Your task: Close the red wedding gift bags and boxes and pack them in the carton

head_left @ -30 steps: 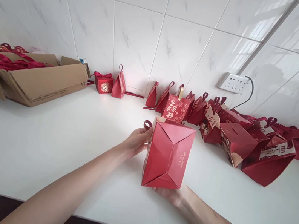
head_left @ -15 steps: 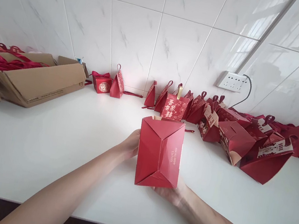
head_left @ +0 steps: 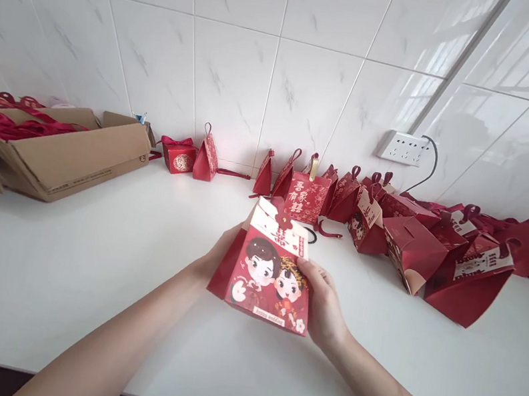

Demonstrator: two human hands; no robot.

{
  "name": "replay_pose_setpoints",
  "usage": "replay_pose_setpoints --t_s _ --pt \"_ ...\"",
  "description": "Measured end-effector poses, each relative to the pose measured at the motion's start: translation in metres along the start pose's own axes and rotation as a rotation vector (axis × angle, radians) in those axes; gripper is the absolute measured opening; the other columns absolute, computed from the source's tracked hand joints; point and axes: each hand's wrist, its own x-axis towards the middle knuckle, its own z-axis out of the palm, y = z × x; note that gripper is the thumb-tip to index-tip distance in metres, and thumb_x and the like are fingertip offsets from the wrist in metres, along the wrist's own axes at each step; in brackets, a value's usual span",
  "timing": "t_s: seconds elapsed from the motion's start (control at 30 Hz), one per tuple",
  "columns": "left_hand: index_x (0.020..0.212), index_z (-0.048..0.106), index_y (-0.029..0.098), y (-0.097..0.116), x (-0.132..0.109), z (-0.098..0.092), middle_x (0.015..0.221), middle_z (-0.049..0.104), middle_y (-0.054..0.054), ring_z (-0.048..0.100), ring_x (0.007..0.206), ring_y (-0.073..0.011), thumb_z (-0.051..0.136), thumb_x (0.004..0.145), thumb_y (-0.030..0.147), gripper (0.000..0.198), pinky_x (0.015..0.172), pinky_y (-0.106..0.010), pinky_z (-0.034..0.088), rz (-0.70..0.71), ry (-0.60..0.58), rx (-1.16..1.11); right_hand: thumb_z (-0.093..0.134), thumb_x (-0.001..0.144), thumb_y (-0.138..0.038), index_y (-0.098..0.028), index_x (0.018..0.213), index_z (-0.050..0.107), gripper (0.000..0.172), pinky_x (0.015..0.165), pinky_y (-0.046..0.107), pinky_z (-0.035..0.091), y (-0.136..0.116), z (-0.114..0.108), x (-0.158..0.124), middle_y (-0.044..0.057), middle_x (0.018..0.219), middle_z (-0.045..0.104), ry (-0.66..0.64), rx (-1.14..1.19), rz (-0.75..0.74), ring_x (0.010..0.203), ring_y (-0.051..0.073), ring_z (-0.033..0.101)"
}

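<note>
A red and cream paper gift box (head_left: 271, 280), printed with two cartoon figures and "happy wedding", is held tilted over the white table, its printed front turned up toward me. My right hand (head_left: 328, 303) grips the right side, thumb on the front and fingers behind. On the far left side my left hand (head_left: 221, 248) holds it too; its fingers are mostly hidden behind the box. Just beyond the held box stands a red box with gold Chinese characters (head_left: 306, 198). A dark red ribbon strip (head_left: 328, 231) lies near its foot.
An open cardboard carton (head_left: 73, 156) with red ribbons stands at the left. Several folded red gift boxes (head_left: 468, 283) crowd the right side. More small boxes (head_left: 207, 158) line the tiled wall. A white power strip (head_left: 401, 148) with a cable hangs there. The white table (head_left: 49, 297) ends near me.
The box has been turned in my hands: its folded bottom faced me before, and now its printed front does. My right thumb has come onto the front. The view has tilted slightly upward.
</note>
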Motion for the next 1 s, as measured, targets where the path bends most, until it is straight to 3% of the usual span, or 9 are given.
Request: replay_pose_setpoints --t_s 0.1,0.2,0.3,0.37,0.47,0.53,0.7,0.83,1.0 --pt "0.098 0.065 0.013 0.008 0.000 0.003 0.092 0.069 -0.014 0.062 0.093 -0.0321 0.050 0.075 0.063 0.057 0.082 -0.041 0.045 -0.007 0.114 -0.010 0.064 0.074 -0.047 -0.019 0.059 0.051 0.034 0.051 0.025 0.035 -0.010 -0.013 0.006 -0.003 0.055 0.050 0.109 -0.285 -0.280 0.049 0.011 0.044" --pt "0.103 0.063 0.015 0.011 0.001 0.005 0.102 0.068 -0.013 0.061 0.097 -0.0315 0.059 0.070 0.061 0.057 0.082 -0.040 0.045 0.097 0.170 0.057 0.055 0.082 -0.042 -0.019 0.052 0.038 0.040 0.057 0.027 0.034 -0.015 -0.024 0.011 -0.003 0.054 0.039 0.205 -0.699 -0.635 0.053 0.011 0.036" --pt "0.103 0.062 0.016 0.011 0.001 0.008 0.102 0.068 -0.011 0.062 0.092 -0.0266 0.068 0.069 0.050 0.048 0.079 -0.036 0.045 0.245 0.219 0.181 0.046 0.086 -0.029 -0.020 0.056 0.034 0.034 0.074 0.033 0.036 -0.015 -0.031 0.015 -0.005 0.054 0.033 0.137 -1.002 -0.952 0.055 0.012 0.032" --pt "0.094 0.064 0.016 0.013 0.000 0.010 0.091 0.069 -0.007 0.062 0.082 -0.0214 0.071 0.069 0.044 0.038 0.074 -0.031 0.046 0.323 0.282 0.251 0.044 0.087 -0.023 -0.020 0.058 0.031 0.031 0.079 0.035 0.036 -0.014 -0.033 0.017 -0.006 0.053 0.029 0.046 -1.092 -1.057 0.053 0.011 0.030" --pt "0.079 0.064 0.016 0.023 -0.005 0.013 0.075 0.068 -0.003 0.061 0.068 -0.0153 0.073 0.068 0.039 0.027 0.063 -0.026 0.045 0.344 0.354 0.318 0.041 0.088 -0.022 -0.020 0.060 0.030 0.030 0.084 0.037 0.035 -0.015 -0.033 0.015 -0.007 0.054 0.029 -0.068 -1.123 -1.062 0.052 0.010 0.030" --pt "0.074 0.064 0.015 0.032 -0.009 0.015 0.070 0.067 -0.002 0.061 0.062 -0.0141 0.074 0.066 0.037 0.026 0.059 -0.024 0.044 0.297 0.333 0.339 0.040 0.089 -0.024 -0.020 0.060 0.030 0.031 0.087 0.038 0.034 -0.016 -0.032 0.013 -0.007 0.055 0.031 -0.139 -1.098 -0.996 0.051 0.010 0.030" --pt "0.078 0.068 0.016 0.042 -0.016 0.018 0.084 0.070 -0.003 0.064 0.071 -0.0148 0.077 0.063 0.032 0.023 0.066 -0.026 0.049 0.228 0.199 0.316 0.038 0.092 -0.033 -0.020 0.057 0.030 0.038 0.082 0.036 0.038 -0.019 -0.029 0.006 -0.003 0.057 0.043 -0.301 -0.981 -0.792 0.058 0.012 0.039" --pt "0.078 0.072 0.016 0.041 -0.016 0.018 0.080 0.071 -0.004 0.064 0.069 -0.0151 0.080 0.057 0.027 0.025 0.065 -0.027 0.051 0.230 0.313 0.269 0.038 0.092 -0.036 -0.020 0.057 0.033 0.038 0.056 0.027 0.038 -0.020 -0.029 0.002 0.001 0.062 0.051 -0.367 -0.947 -0.658 0.057 0.012 0.042" --pt "0.056 0.065 0.012 0.045 -0.018 0.019 0.057 0.066 -0.003 0.059 0.050 -0.0128 0.083 0.051 0.026 0.023 0.048 -0.023 0.046 0.190 0.443 0.361 0.042 0.090 -0.033 -0.020 0.057 0.034 0.036 0.050 0.025 0.034 -0.024 -0.030 0.000 0.000 0.059 0.048 -0.419 -1.017 -0.660 0.053 0.010 0.040"
